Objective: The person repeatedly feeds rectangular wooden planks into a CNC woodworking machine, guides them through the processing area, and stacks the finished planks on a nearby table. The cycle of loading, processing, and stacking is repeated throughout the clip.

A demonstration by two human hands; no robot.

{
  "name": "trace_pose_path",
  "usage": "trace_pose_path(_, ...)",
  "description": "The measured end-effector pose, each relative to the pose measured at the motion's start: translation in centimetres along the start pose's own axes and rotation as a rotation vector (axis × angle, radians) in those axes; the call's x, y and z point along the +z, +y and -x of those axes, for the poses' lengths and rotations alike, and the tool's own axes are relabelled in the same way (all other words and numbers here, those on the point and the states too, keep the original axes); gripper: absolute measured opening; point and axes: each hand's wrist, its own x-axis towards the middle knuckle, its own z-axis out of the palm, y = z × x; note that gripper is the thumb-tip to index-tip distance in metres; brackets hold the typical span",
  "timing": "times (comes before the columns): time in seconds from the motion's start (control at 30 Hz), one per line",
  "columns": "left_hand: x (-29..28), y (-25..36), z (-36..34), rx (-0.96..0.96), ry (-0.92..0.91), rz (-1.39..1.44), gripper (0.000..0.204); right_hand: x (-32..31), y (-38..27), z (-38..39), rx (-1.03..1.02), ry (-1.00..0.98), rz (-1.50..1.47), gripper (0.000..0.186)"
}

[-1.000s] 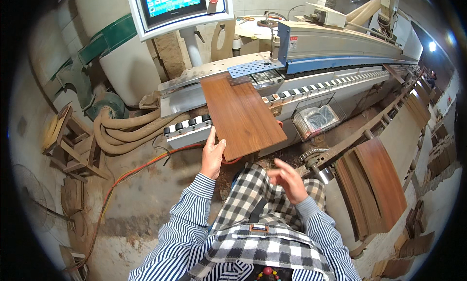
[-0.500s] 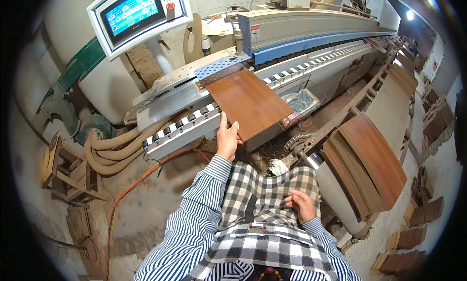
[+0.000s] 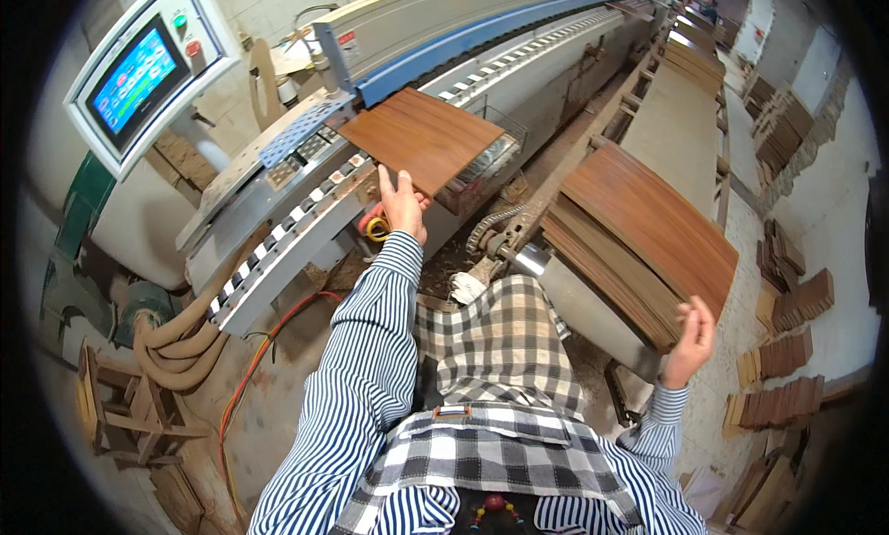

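The brown wooden panel [image 3: 421, 137] is lying on the machine [image 3: 574, 49], upper centre of the frame, its far side running under the blue-edged beam [image 3: 444, 49]. The left hand [image 3: 404, 206] is touching the panel's near edge from below centre, thumb and fingers at the lower corner; whether it is gripping or only pushing cannot be told. The right hand [image 3: 690, 345] is standing well apart from that panel, loosely open with fingers half curled, beside the near right edge of the panel stack [image 3: 639, 243] at right of centre; contact is not determinable.

Compared with half a second earlier, the panel is sitting farther along, its left corner clearing the blue perforated plate [image 3: 301, 132]. The right hand is now reaching toward the stack, having left the checked apron [image 3: 500, 350].

The control screen [image 3: 139, 76], upper left, is showing coloured icons; its characters, the red-and-white label [image 3: 348, 42] and the apron patch [image 3: 452, 412] are remaining too small to read.
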Motion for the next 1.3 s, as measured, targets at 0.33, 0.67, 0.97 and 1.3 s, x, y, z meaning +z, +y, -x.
trace_pose_path(0.33, 13.1, -7.9, 6.2, 0.086, -0.802, -0.758, 0.078, -5.5, 7.1, -5.3, 0.326, 0.127, -0.16, 0.05)
trace_pose_path(0.67, 10.7, -7.3, 9.2, 0.132, -0.712, -0.611, 0.057, -7.3, 6.2, -4.0, 0.317, 0.122, -0.223, 0.04)
trace_pose_path(0.97, 1.6, -4.5, 13.5, -0.276, -0.294, 0.019, 0.038, -5.4, -0.2, 2.3, 0.728, -0.036, -0.782, 0.039)
trace_pose_path(1.3, -9.5, 3.3, 12.1, 0.024, -0.206, 0.169, 0.037, 13.4, -3.0, 6.3, 0.694, -0.437, -0.824, 0.029)
